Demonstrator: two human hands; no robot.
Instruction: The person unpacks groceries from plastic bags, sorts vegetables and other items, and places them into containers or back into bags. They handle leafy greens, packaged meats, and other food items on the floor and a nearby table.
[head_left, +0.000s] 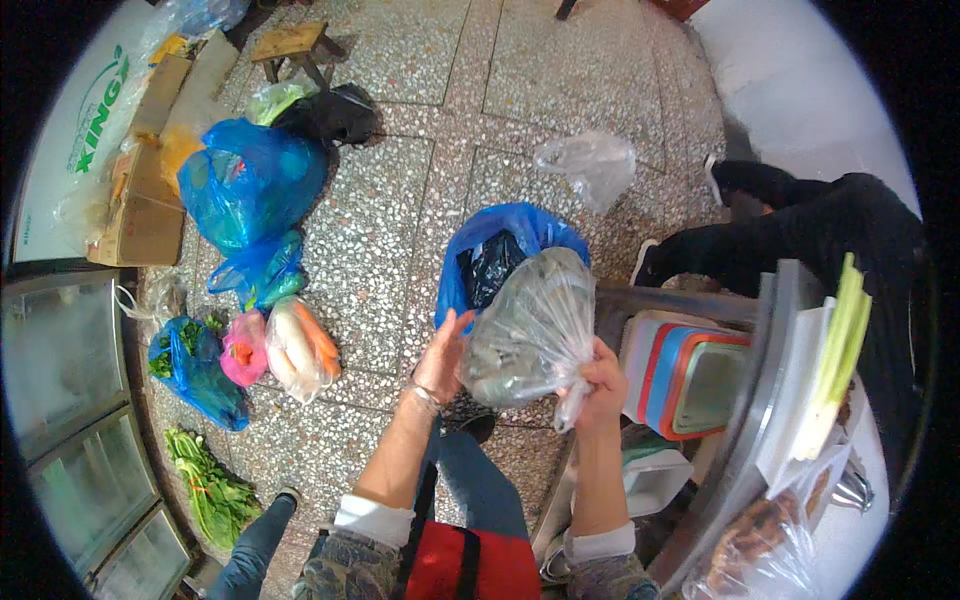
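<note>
My right hand (602, 384) grips the gathered neck of a clear plastic bag (525, 330), its bulging body turned to the left. What fills it looks greyish and cannot be made out through the film. At the bag's left side is my left hand (442, 360), fingers apart; whether it touches the film is hard to tell. Partly behind the clear bag, an open blue plastic bag (454, 277) stands on the floor with a black plastic bag (491, 266) inside.
To the left lie a large blue bag (251, 180), a bag of white radishes and carrots (300, 349), and leafy greens (210, 487). At right are stacked plastic trays (675, 382) under a counter (776, 375). A person in black trousers (750, 240) is close by.
</note>
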